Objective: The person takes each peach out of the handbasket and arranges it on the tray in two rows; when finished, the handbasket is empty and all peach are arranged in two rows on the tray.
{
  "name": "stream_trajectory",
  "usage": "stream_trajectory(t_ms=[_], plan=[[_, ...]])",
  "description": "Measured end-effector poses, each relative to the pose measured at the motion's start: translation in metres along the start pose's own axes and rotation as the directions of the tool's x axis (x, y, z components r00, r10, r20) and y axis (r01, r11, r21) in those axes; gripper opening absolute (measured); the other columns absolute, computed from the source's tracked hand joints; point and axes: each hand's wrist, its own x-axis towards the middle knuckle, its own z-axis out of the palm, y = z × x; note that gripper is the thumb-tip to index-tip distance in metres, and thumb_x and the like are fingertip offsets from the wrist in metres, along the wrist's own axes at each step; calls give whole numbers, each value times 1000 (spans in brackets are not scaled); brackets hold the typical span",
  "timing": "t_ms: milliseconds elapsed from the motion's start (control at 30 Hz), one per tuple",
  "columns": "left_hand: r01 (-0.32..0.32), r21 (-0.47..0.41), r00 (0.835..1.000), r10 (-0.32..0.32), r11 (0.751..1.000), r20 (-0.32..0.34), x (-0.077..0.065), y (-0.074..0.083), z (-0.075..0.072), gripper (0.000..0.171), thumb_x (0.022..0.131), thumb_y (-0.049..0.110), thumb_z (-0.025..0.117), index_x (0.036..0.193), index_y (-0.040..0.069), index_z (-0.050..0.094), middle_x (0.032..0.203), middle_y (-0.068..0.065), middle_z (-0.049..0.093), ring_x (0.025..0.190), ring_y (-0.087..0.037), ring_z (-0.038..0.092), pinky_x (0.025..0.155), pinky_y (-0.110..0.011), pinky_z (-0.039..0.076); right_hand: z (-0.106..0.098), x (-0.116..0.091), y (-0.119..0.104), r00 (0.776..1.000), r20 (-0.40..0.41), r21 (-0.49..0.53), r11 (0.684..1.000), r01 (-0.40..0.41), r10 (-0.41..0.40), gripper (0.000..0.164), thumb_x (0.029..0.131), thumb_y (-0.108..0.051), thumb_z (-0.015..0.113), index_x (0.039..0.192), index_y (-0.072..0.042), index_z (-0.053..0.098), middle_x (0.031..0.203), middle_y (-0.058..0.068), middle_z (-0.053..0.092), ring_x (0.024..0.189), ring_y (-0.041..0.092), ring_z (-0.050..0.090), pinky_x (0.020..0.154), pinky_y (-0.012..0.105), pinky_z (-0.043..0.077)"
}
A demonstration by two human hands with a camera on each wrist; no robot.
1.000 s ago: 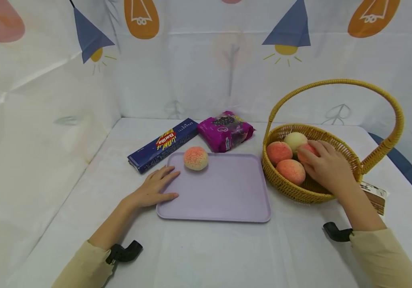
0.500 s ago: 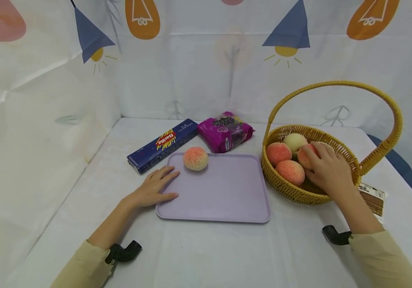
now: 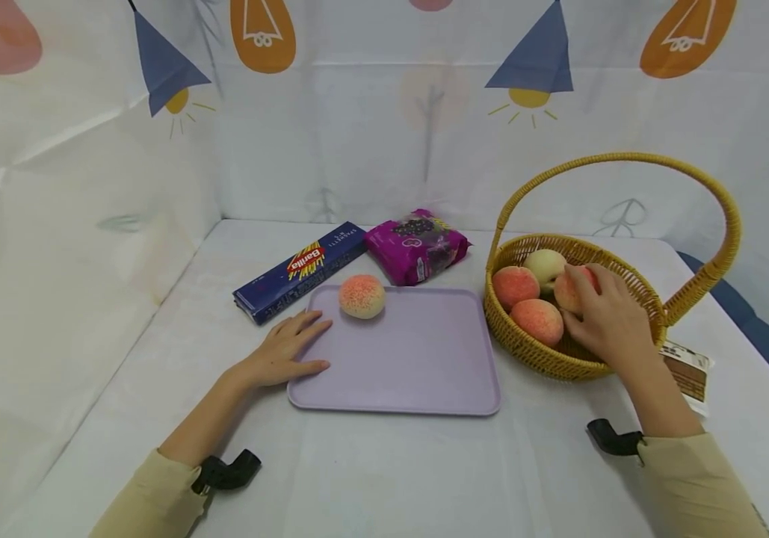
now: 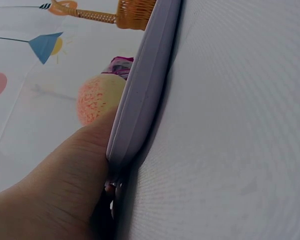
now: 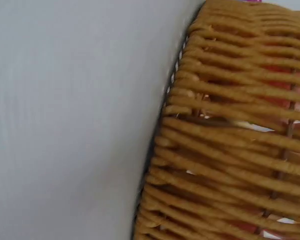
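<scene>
My left hand (image 3: pixel 283 355) rests with spread fingers on the left rim of the lilac tray (image 3: pixel 418 373). A pink-and-cream peach (image 3: pixel 362 297) sits at the tray's far left corner; the left wrist view shows this peach (image 4: pixel 97 100) beyond the thumb. Inside the wicker basket (image 3: pixel 539 362), my right hand (image 3: pixel 609 317) grips a pink peach (image 3: pixel 569 291) from its right side. Two more pink peaches, one on the left (image 3: pixel 515 287) and one in front (image 3: pixel 537 323), lie beside it with a pale one (image 3: pixel 545 267). Only the basket's woven wall (image 5: pixel 229 150) fills the right wrist view; no hand shows there.
Behind the tray lie a blue Barilla spaghetti box (image 3: pixel 300 270) and a purple packet (image 3: pixel 418 246). The basket's tall handle (image 3: pixel 619 158) arches above the right hand. A brown-and-white packet (image 3: pixel 685 370) lies partly behind the basket and right forearm.
The right hand has shifted slightly within the basket, its fingers still around the pink peach. The left hand stays on the tray. The whole head view has drifted a little left.
</scene>
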Motion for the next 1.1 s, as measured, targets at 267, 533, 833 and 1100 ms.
stream_trajectory(t_ms=[267, 533, 833, 1100], plan=[[0, -4, 1000, 0, 1000, -2, -2, -1, 0, 74, 84, 50, 57, 144, 15, 32, 149, -13, 20, 136, -37, 12, 105, -57, 8, -4, 8, -18, 992, -117, 35, 998, -50, 54, 61, 72, -24, 65, 124, 0, 42, 116, 29, 42, 105, 45, 44, 62, 63, 44], [6, -8, 1000, -6, 1000, 6, -2, -1, 0, 74, 84, 49, 58, 144, 15, 31, 149, -13, 19, 136, -37, 11, 106, -56, 7, -4, 21, -40, 955, -289, 119, 987, 106, -68, 57, 80, -38, 49, 122, 1, 47, 118, 29, 46, 102, 47, 47, 79, 59, 44], [11, -1, 1000, -11, 1000, 8, 0, -1, -1, 74, 85, 50, 57, 144, 15, 31, 149, -13, 18, 135, -38, 11, 105, -57, 8, -4, 36, -69, 918, -357, 144, 960, 239, -175, 53, 80, -33, 53, 121, 0, 50, 119, 28, 49, 101, 44, 49, 80, 55, 44], [8, 2, 1000, -8, 1000, 11, 1, -1, 0, 74, 84, 51, 57, 144, 16, 31, 149, -12, 19, 136, -36, 11, 106, -55, 8, 1, 44, -90, 911, -345, 158, 943, 293, -226, 53, 78, -27, 58, 124, -2, 50, 122, 24, 49, 106, 39, 49, 70, 53, 50]])
